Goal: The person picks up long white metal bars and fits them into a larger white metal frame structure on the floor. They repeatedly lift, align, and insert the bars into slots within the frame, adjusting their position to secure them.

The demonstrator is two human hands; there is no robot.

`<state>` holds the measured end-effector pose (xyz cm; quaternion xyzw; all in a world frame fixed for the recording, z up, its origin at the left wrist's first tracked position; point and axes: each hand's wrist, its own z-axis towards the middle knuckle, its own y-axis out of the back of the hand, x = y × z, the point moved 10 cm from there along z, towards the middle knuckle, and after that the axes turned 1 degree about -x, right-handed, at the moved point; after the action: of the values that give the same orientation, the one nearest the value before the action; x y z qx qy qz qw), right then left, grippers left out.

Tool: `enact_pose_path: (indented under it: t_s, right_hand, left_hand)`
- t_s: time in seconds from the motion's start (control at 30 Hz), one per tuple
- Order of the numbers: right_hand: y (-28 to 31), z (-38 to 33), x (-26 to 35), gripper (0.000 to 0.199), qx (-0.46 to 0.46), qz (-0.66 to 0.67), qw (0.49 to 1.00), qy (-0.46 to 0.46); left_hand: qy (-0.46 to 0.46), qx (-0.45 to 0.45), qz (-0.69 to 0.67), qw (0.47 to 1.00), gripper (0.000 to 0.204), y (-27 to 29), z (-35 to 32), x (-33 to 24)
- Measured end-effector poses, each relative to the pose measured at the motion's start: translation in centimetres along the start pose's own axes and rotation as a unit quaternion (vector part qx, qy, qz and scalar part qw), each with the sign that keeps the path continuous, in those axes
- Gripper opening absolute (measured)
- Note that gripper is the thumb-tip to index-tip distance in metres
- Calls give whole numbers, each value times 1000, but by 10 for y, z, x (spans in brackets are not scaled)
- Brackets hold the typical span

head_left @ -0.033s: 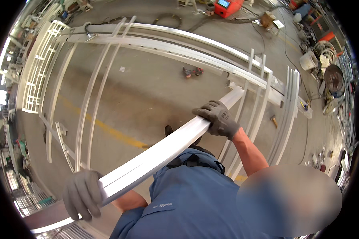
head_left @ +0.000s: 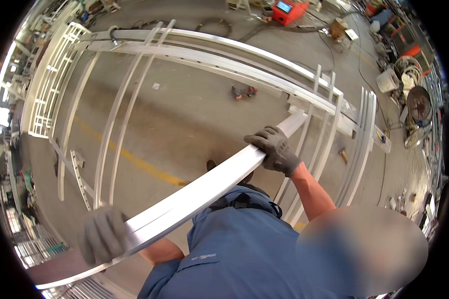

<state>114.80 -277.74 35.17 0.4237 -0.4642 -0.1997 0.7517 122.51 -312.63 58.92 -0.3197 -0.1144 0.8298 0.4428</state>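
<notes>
Across the front of my body slants a long silvery metal profile [head_left: 199,193], running from the lower left up to the right. My left hand [head_left: 103,236], in a grey work glove and slightly blurred, is closed over its lower-left part. Farther up, my right hand [head_left: 274,149], gloved in grey too, grips the same profile with the fingers over its top. The profile's far end lies close to a pair of pale bars [head_left: 314,119]. Beyond my left hand, the bar continues toward the lower-left rim of the view.
Pale metal rails [head_left: 234,67] span the far side, with crossbars [head_left: 119,114] at left and a ladder-like frame [head_left: 55,79] beyond. On the floor lie a red-and-black power tool [head_left: 244,92] and a hammer [head_left: 342,154]. A red machine [head_left: 288,12] and a white bucket [head_left: 387,79] stand farther off.
The view has shifted slightly, so the rails and floor items sit a little farther right. My left hand has moved slightly and is blurred; both hands stay on the profile.
</notes>
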Motion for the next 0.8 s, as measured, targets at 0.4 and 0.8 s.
enact_pose_path:
  t_s: [0.4,0.8]
  right_hand:
    - [-33,77,-87,35,-249,-24,967,-51]
    - [-109,223,-40,48,-67,-255,943,205]
  left_hand:
    - [131,-494,100,854,71,190,-190,-91]
    - [80,-806,-131,572,64,291,-349,28]
